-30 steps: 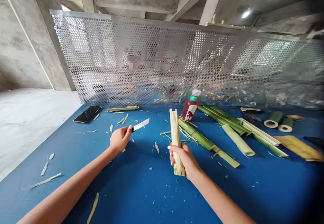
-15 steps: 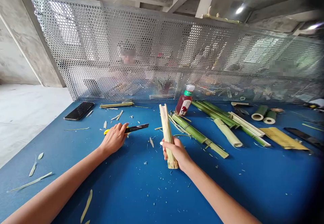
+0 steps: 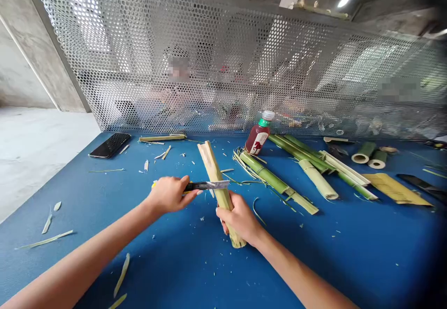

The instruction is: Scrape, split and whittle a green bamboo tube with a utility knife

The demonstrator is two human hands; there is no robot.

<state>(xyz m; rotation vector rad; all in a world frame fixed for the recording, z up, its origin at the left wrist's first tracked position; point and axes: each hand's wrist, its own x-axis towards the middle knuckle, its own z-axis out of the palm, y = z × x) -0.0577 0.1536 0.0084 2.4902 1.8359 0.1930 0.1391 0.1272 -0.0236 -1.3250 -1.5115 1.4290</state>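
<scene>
The bamboo section [image 3: 223, 198] is matt, peeled wood — rough at its near end — and the utility knife blade [image 3: 218, 185] smooth metal. To the right, the green bamboo pole [image 3: 268, 175] has a smooth, faintly glossy skin. Far: perforated metal screen [image 3: 139, 62] (shiny in patches). Left: glossy phone [image 3: 110, 145], rough concrete pillar [image 3: 52, 62].

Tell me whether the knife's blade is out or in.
Out: the blade extends past the left hand and crosses over the bamboo piece held in the right hand.
</scene>
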